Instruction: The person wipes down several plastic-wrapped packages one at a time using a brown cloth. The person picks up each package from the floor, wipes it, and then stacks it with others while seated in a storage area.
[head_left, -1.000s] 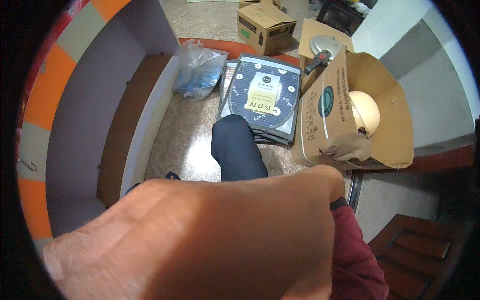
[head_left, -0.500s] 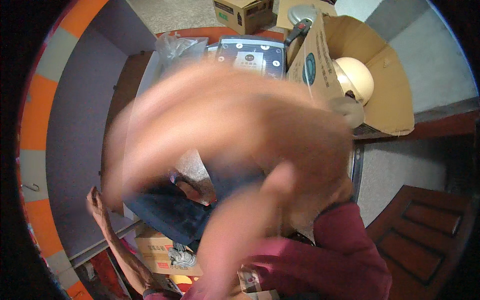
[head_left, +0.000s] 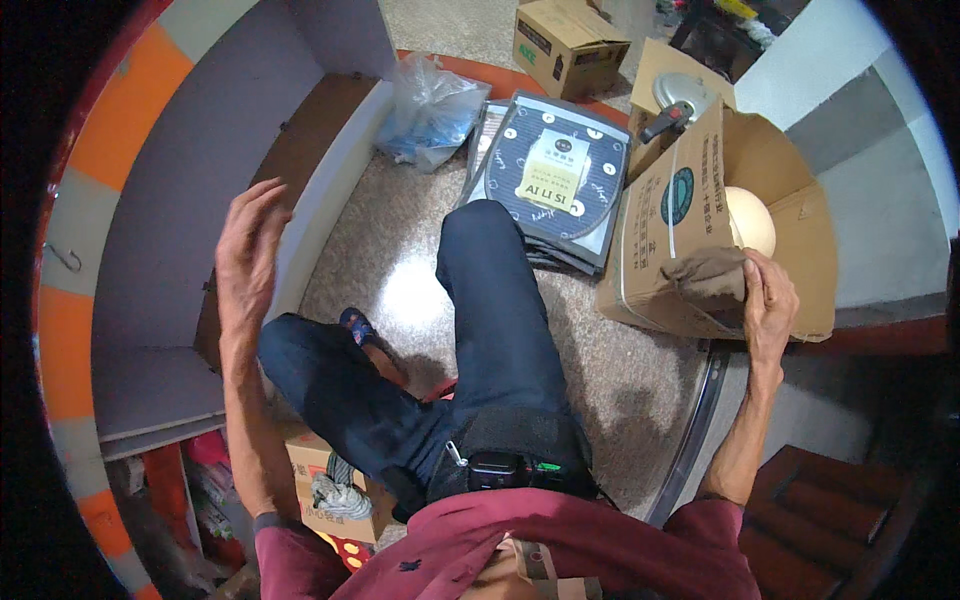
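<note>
Fingers and thumb of my right hand [head_left: 770, 300] pinch the end of a grey-brown cloth [head_left: 708, 272] at the near edge of a large open cardboard box [head_left: 645, 230]. A cream-coloured rounded object [head_left: 752, 222] sits inside that box, just beyond the cloth. My left hand [head_left: 250, 250] is raised in front of the cabinet, fingers loosely bent and apart from the thumb, with nothing seen in it.
A purple-grey cabinet [head_left: 180, 220] lines the left side. Ahead lie packaged dark-blue mats [head_left: 510, 170] and a clear plastic bag [head_left: 430, 110]. Behind them are a closed carton [head_left: 570, 50] and a pot lid [head_left: 685, 90]. A smaller box [head_left: 340, 510] stands at lower left.
A blurred arm that swept across the middle is gone from there. My left hand is now raised by the cabinet, and my right hand grips the cloth at the box.
</note>
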